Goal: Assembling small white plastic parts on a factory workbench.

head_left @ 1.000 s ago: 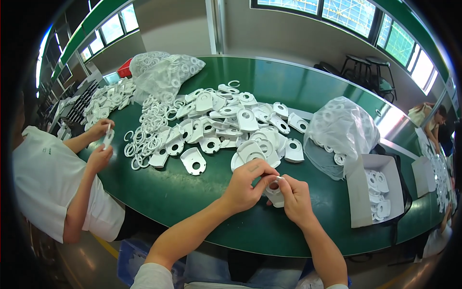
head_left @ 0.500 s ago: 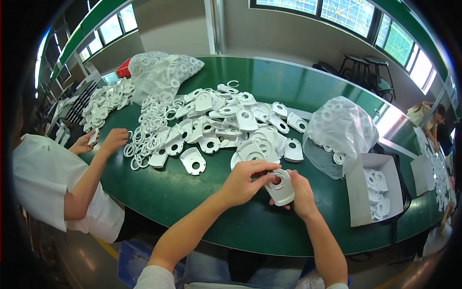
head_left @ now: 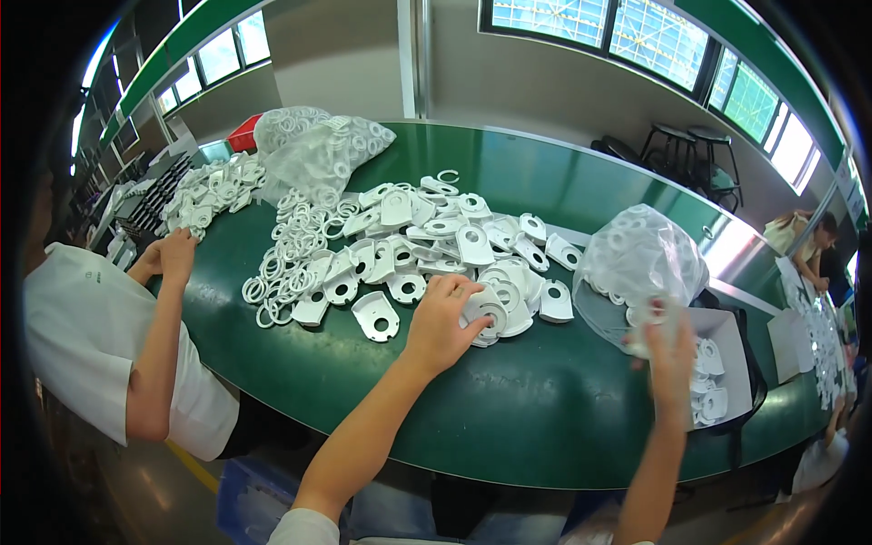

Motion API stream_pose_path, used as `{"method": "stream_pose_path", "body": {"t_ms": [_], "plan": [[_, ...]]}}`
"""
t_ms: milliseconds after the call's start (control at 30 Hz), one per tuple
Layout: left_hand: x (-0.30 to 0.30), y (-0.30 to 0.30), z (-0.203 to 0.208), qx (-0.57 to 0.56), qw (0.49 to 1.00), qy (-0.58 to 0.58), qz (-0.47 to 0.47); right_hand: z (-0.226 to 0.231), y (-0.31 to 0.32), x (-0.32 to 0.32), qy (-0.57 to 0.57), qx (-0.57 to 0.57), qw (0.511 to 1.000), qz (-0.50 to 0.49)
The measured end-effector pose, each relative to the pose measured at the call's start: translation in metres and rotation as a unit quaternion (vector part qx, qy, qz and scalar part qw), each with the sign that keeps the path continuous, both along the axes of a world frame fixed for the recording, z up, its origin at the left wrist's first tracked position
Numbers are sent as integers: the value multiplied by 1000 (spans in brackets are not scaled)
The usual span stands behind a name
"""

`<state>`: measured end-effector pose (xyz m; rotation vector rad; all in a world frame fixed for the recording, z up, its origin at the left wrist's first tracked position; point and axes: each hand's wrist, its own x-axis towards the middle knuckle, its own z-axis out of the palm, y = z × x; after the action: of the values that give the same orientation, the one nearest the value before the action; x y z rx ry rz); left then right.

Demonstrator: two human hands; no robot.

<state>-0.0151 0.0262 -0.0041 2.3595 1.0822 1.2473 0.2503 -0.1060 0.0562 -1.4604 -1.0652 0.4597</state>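
Well, left hand (head_left: 440,320): fingers curled, thumb apart, touching a white plate (head_left: 481,303) at its 2 o'clock; whether it grips, I can't tell.
Right hand (head_left: 671,361): blurred, fingers closed round a white piece (head_left: 656,329), beside the white box (head_left: 734,356) at its 3 o'clock.
Pile (head_left: 400,211): 12 o'clock of the left hand, on the green table (head_left: 536,422).

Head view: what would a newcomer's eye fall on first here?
Probably the heap of white holed plates across the middle of the green table, with loose white rings piled at its left. Next, the right hand, blurred, holding a white part in front of the open white box. The left hand stands out too, its fingers at the heap's near edge.
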Motion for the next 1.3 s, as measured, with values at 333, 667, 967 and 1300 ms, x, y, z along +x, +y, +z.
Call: {"method": "stream_pose_path", "body": {"t_ms": [333,667,967,1300], "plan": [[10,0,-8,-26,988,143,-59,-16,-79,171,-379,-241,835,-317],[5,-4,12,13,1000,15,-13,-28,4,10,-335,-107,927,-133],[21,-12,4,-153,976,-119,-104,-78,51,53,-412,-225,849,-243],[37,-27,-23,-387,867,-259,-175,-34,35,-26,-312,51,948,-41]]}}
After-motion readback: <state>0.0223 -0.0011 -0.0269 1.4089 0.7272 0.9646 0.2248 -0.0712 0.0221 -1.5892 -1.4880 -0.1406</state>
